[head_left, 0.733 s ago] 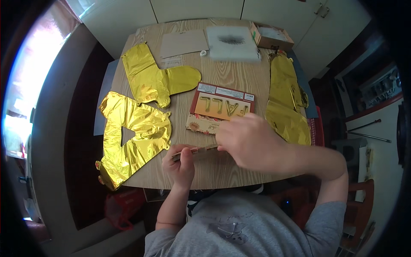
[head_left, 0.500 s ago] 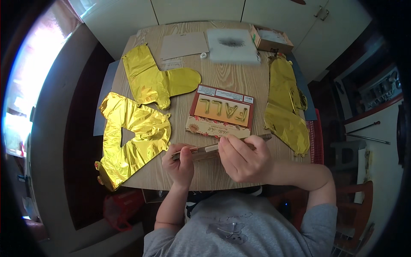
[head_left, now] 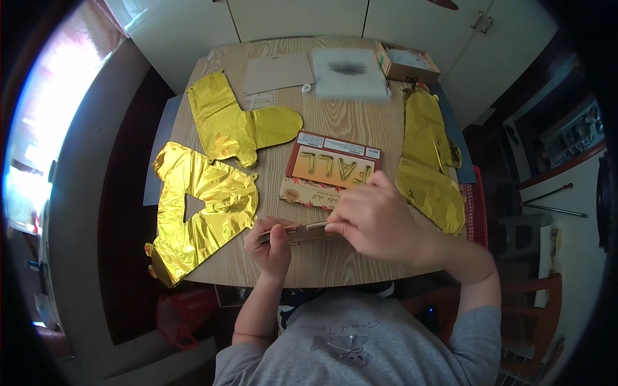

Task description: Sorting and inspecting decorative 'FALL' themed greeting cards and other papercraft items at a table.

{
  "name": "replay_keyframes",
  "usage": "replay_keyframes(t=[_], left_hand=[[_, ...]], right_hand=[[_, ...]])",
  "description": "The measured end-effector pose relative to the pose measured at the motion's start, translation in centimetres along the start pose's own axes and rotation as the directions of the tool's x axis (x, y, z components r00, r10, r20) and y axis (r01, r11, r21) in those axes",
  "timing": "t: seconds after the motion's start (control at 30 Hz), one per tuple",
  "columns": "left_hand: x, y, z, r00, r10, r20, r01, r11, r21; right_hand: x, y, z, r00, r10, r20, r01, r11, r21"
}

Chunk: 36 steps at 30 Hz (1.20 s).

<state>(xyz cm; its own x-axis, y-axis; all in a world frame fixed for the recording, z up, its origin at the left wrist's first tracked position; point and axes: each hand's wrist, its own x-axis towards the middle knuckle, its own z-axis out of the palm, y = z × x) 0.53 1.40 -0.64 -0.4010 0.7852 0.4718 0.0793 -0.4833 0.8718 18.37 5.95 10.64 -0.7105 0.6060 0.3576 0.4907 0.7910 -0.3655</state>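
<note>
Above the near edge of the table I hold a thin, flat cardboard box (head_left: 302, 233), seen nearly edge-on. My left hand (head_left: 270, 246) is closed round its left end, thumb on top. My right hand (head_left: 376, 219) is at the box's right end, its fingers bent and the thumb against the edge; motion smears it a little and it hides that end. Just beyond my hands a red and orange printed box (head_left: 331, 168) lies flat, picturing gold letter balloons. To its left is a flat gold foil balloon (head_left: 225, 199) with a triangular hole.
An L-shaped gold foil balloon (head_left: 232, 125) lies farther left, and another gold foil balloon (head_left: 428, 161) along the right edge. At the back are a grey-brown sheet (head_left: 277, 72), a white sheet (head_left: 335, 83), a small white roll (head_left: 306, 89) and an open cardboard box (head_left: 412, 64).
My right hand has lifted and turned over the box's right end, and its fingers now reach farther up. The end that stuck out past it is hidden. My left hand has hardly moved.
</note>
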Motion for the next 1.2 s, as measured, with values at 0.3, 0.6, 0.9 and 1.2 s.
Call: replay_keyframes(t=[0.3,0.6,0.9,1.2], left_hand=[[-0.3,0.7,0.1,0.999,0.027,0.022,-0.026,0.998,-0.050],[-0.1,0.9,0.1,1.000,-0.025,0.000,0.025,0.999,0.037],[0.2,1.4,0.1,0.999,-0.052,0.003,0.052,0.995,0.084],[0.4,1.2,0.0,1.000,-0.029,-0.013,0.030,0.995,0.100]], right_hand=[[4.1,2.9,-1.3,0.677,0.124,0.726,-0.561,0.724,0.400],[3.6,0.0,-1.1,0.936,0.023,0.351,-0.057,0.994,0.089],[2.7,0.6,0.4,0.954,0.121,0.274,-0.199,0.940,0.278],[3.1,1.8,0.2,0.882,0.253,0.398,-0.420,0.807,0.415]])
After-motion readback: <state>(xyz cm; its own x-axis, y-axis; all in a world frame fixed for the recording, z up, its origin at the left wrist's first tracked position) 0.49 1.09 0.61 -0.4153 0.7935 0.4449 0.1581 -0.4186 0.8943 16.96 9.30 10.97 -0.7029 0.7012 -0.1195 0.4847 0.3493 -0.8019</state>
